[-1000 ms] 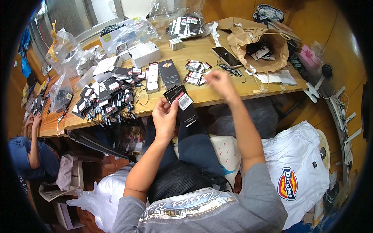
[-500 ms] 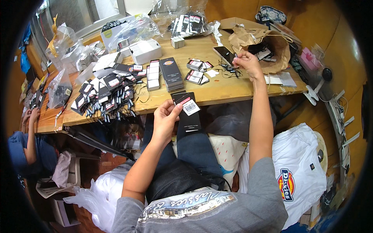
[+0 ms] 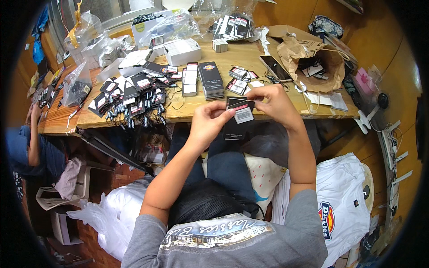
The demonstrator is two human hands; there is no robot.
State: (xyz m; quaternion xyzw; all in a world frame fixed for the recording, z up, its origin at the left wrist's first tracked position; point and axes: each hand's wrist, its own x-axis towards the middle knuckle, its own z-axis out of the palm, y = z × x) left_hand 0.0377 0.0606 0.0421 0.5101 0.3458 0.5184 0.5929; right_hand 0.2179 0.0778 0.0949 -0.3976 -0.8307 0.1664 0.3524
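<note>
Over my lap, just below the table edge, my left hand (image 3: 209,120) pinches black hang tags (image 3: 233,132). A smaller tag with a red band and white barcode label (image 3: 243,115) lies on top of the long black one. My right hand (image 3: 276,105) is closed at the tags' upper right corner, its fingertips pinching a thin tag string that is mostly hidden. Just beyond the hands lie a neat stack of long black tags (image 3: 212,82), a row of small label tags (image 3: 190,80) and small barcode tag piles (image 3: 237,79). Loose black strings (image 3: 273,79) lie past my right hand.
A heap of strung tags (image 3: 134,96) covers the table's left part. Behind stand a white box (image 3: 182,51) and plastic bags. At right are a phone (image 3: 275,68) and an open brown paper bag (image 3: 328,80). Another person's arm (image 3: 34,140) works at far left.
My right hand has come from the loose strings by the paper bag down to the tags. My left hand has lifted the tags slightly and moved right. The view has shifted.
</note>
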